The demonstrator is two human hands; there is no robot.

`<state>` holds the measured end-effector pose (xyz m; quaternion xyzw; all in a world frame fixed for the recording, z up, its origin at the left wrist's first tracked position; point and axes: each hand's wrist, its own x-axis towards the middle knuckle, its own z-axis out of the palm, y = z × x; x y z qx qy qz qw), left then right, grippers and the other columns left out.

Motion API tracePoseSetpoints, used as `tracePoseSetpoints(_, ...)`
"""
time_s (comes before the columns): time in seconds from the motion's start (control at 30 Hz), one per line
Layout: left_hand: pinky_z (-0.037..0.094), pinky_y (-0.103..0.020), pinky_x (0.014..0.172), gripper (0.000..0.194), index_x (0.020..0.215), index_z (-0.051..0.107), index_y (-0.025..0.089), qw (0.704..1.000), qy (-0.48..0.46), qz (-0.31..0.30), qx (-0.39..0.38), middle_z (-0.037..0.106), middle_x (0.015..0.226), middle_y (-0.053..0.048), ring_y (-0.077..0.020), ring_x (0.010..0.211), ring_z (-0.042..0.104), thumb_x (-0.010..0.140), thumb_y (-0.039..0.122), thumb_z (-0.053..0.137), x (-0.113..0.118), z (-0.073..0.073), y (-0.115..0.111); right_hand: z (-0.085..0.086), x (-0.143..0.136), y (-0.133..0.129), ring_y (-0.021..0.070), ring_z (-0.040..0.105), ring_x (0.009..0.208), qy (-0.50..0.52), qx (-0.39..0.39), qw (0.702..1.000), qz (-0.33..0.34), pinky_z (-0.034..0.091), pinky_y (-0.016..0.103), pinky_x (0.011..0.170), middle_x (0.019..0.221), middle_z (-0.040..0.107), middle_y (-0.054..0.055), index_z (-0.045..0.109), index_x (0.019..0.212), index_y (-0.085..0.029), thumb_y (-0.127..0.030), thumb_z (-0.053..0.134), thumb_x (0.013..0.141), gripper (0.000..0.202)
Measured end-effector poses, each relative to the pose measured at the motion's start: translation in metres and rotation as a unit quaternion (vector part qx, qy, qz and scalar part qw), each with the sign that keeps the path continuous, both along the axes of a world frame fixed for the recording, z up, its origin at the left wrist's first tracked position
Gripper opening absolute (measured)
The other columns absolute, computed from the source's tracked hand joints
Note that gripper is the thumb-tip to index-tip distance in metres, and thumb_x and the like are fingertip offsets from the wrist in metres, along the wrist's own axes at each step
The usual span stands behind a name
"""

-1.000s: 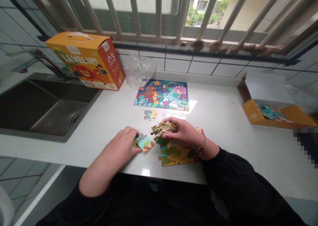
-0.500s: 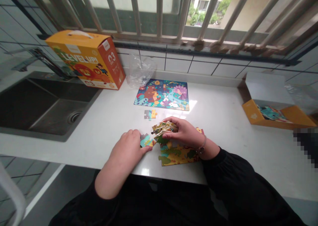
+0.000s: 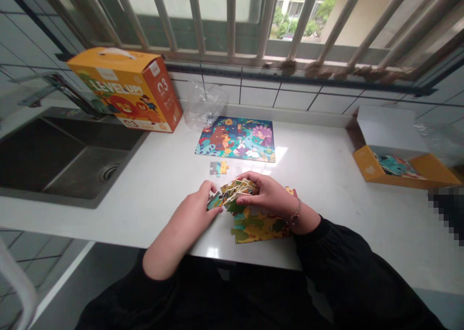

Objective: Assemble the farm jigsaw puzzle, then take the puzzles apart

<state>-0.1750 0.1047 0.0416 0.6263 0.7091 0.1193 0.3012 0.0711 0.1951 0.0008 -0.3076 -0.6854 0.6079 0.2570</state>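
since a second ago the left hand has come rightward over the counter, bringing its joined puzzle pieces up against or very near the other hand's bundle, i can't tell which; the right hand has hardly shifted.

nearest me are the person's black sleeves, the right one reaching down to a wrist with a thin bracelet; just past it lies a yellow-and-green puzzle section flat on the counter, partly covered by the right hand and forearm; the left hand pinches its pieces, thumb at the near side and fingers behind, while the right is closed round a thick, uneven stack of pieces, their pale edges showing; beyond the hands a small grey-and-yellow piece lies by itself; to the right an open orange box holds more colourful bits, and to the left is a dark sink; farther back lies a dark blue animal puzzle, a crumpled clear bag touching its left corner; beside the bag stands the orange "level up!" carton; behind everything run the window bars.
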Motion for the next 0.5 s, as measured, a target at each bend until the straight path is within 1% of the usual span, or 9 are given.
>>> tracePoseSetpoints(0.07, 0.054, -0.044, 0.091, 0.027, 0.120, 0.059, 0.027, 0.998, -0.060, -0.008, 0.029, 0.079, 0.111, -0.008, -0.0352, 0.107, 0.076, 0.096, 0.030, 0.070, 0.002, 0.001, 0.004, 0.000, 0.000, 0.000, 0.0256, 0.077, 0.102, 0.006, 0.000, 1.000, -0.008, 0.066, 0.041, 0.093, 0.113, 0.081, 0.005, 0.073, 0.127, -0.025, -0.053, 0.099, 0.082, 0.059)
tracePoseSetpoints(0.13, 0.056, -0.044, 0.098, 0.031, 0.130, 0.059, 0.027, 0.988, -0.138, -0.034, 0.059, 0.078, 0.125, -0.010, -0.0333, 0.116, 0.075, 0.100, 0.032, 0.064, 0.004, 0.004, 0.009, 0.001, 0.000, 0.001, 0.0266, 0.076, 0.106, 0.010, 0.001, 0.999, -0.031, 0.066, 0.042, 0.095, 0.117, 0.080, 0.007, 0.073, 0.126, -0.024, -0.055, 0.100, 0.082, 0.060)
tracePoseSetpoints(0.2, 0.056, -0.044, 0.103, 0.039, 0.140, 0.058, 0.026, 0.971, -0.215, -0.082, 0.062, 0.075, 0.138, -0.010, -0.0309, 0.121, 0.073, 0.102, 0.033, 0.061, 0.004, 0.009, 0.014, 0.001, 0.001, 0.002, 0.0270, 0.076, 0.108, 0.019, -0.010, 0.998, -0.055, 0.065, 0.041, 0.095, 0.120, 0.079, 0.008, 0.072, 0.126, -0.024, -0.057, 0.100, 0.082, 0.062)
tracePoseSetpoints(0.27, 0.055, -0.044, 0.110, 0.042, 0.144, 0.058, 0.026, 0.954, -0.268, -0.127, 0.051, 0.072, 0.144, -0.010, -0.0294, 0.127, 0.070, 0.102, 0.031, 0.059, 0.004, 0.013, 0.020, 0.000, 0.002, 0.003, 0.0259, 0.076, 0.106, 0.035, -0.033, 0.997, -0.061, 0.065, 0.040, 0.094, 0.121, 0.078, 0.008, 0.070, 0.128, -0.024, -0.060, 0.098, 0.083, 0.064)
tracePoseSetpoints(0.3, 0.054, -0.044, 0.114, 0.042, 0.144, 0.059, 0.026, 0.947, -0.285, -0.138, 0.046, 0.071, 0.146, -0.009, -0.0291, 0.131, 0.068, 0.102, 0.029, 0.058, 0.005, 0.014, 0.023, 0.000, 0.002, 0.004, 0.0251, 0.076, 0.105, 0.044, -0.046, 0.996, -0.059, 0.064, 0.039, 0.093, 0.121, 0.078, 0.008, 0.069, 0.129, -0.024, -0.060, 0.098, 0.084, 0.064)
tracePoseSetpoints(0.33, 0.052, -0.044, 0.116, 0.044, 0.145, 0.060, 0.026, 0.943, -0.299, -0.138, 0.041, 0.071, 0.147, -0.009, -0.0290, 0.134, 0.066, 0.101, 0.027, 0.057, 0.007, 0.012, 0.027, -0.001, 0.003, 0.004, 0.0243, 0.076, 0.104, 0.055, -0.059, 0.995, -0.053, 0.064, 0.038, 0.093, 0.121, 0.078, 0.007, 0.068, 0.130, -0.024, -0.061, 0.096, 0.086, 0.064)
tracePoseSetpoints(0.4, 0.053, -0.044, 0.114, 0.052, 0.149, 0.058, 0.026, 0.940, -0.322, -0.102, 0.043, 0.071, 0.142, -0.008, -0.0294, 0.131, 0.066, 0.097, 0.025, 0.057, 0.015, 0.004, 0.034, -0.003, 0.003, 0.004, 0.0228, 0.076, 0.104, 0.081, -0.086, 0.992, -0.042, 0.064, 0.036, 0.092, 0.122, 0.078, 0.007, 0.067, 0.132, -0.024, -0.061, 0.093, 0.090, 0.061)
tracePoseSetpoints(0.47, 0.058, -0.043, 0.101, 0.061, 0.156, 0.051, 0.025, 0.934, -0.349, -0.039, 0.062, 0.071, 0.129, -0.008, -0.0283, 0.114, 0.069, 0.095, 0.026, 0.055, 0.028, -0.009, 0.039, -0.005, 0.002, 0.004, 0.0211, 0.076, 0.102, 0.111, -0.116, 0.986, -0.037, 0.064, 0.033, 0.090, 0.120, 0.079, 0.006, 0.066, 0.133, -0.025, -0.060, 0.091, 0.094, 0.058)
tracePoseSetpoints(0.5, 0.059, -0.042, 0.096, 0.060, 0.156, 0.049, 0.024, 0.926, -0.367, -0.017, 0.084, 0.069, 0.123, -0.007, -0.0270, 0.107, 0.069, 0.096, 0.027, 0.053, 0.035, -0.015, 0.041, -0.006, 0.002, 0.004, 0.0202, 0.077, 0.101, 0.126, -0.130, 0.983, -0.037, 0.063, 0.032, 0.089, 0.119, 0.079, 0.005, 0.066, 0.132, -0.025, -0.060, 0.090, 0.095, 0.056)
